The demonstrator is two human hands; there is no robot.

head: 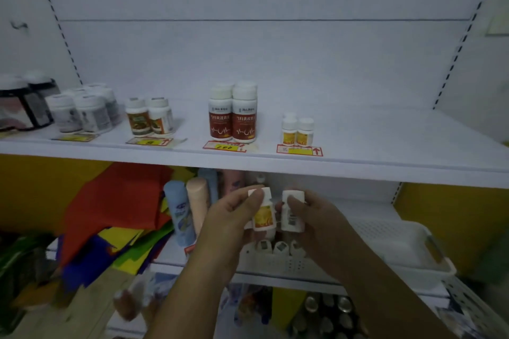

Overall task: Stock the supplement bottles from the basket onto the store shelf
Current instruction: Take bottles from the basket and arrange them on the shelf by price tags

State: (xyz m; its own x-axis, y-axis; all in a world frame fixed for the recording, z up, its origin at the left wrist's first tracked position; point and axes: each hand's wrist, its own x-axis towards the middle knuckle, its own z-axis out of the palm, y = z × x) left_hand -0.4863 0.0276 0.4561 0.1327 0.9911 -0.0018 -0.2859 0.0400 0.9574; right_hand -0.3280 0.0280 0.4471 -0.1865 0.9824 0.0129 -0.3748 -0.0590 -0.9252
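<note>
My left hand (234, 217) grips a small white bottle with a yellow label (264, 215), held upright just below the upper shelf's front edge. My right hand (316, 217) holds a second small white bottle (293, 212), its barcode side facing me. Both are above a white perforated basket (399, 245) that stands on the lower shelf, where several more white bottle caps (279, 246) show at its left end. On the upper white shelf (385, 151), matching small yellow-label bottles (297, 131) stand behind a red-edged price tag (299, 150).
Further left on the upper shelf stand two tall red-label bottles (232, 115), two orange-green bottles (148, 117), a group of grey-label bottles (82, 110) and dark jars (22, 104). Pastel tubes (187, 209) and coloured bags (110, 215) fill the lower shelf's left.
</note>
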